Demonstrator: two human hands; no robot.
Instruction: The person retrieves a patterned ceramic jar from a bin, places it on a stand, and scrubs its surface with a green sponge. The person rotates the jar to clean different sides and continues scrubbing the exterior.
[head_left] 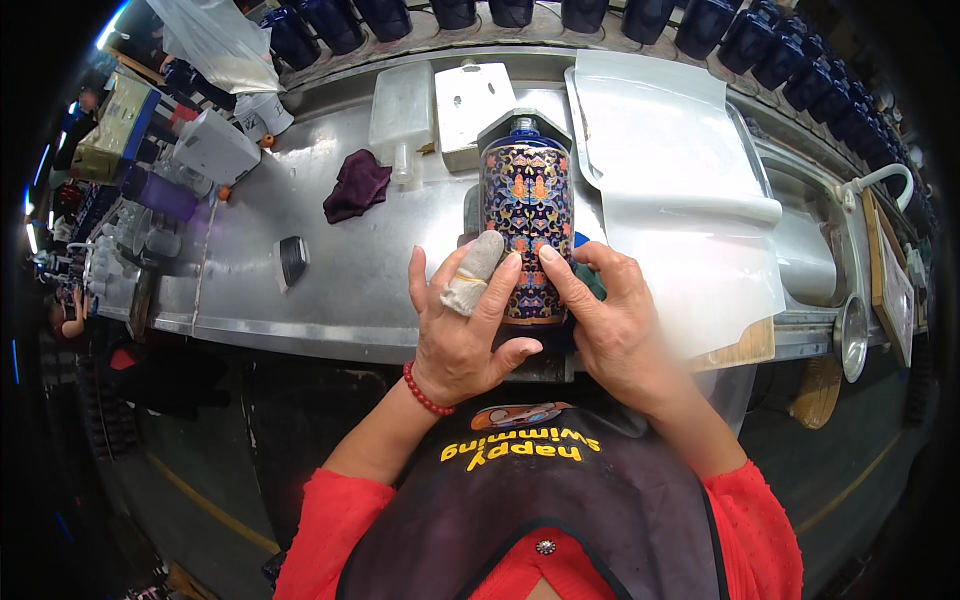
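Note:
A dark blue bottle [526, 195] with a dense floral pattern in orange, pink and gold lies in front of me, its neck pointing away. My left hand [462, 315] has its fingers spread, with the index fingertip on the patterned face. One of its fingers wears a grey cloth cover [482, 258] tied with a yellowish band. From the other side, my right hand [612, 315] presses its thumb on the pattern, and its other fingers bend along the bottle's right side. Something dark green shows under those fingers, partly hidden. A support with an angled end sits behind the bottle's shoulder.
A crumpled purple cloth [357, 186] and a small dark-and-white block [291, 263] lie on the metal bench [260, 300]. Beyond stand a clear container [402, 105] and a white box [472, 100]. White sheets [690, 230] cover the right side; blue bottles [385, 18] line the back.

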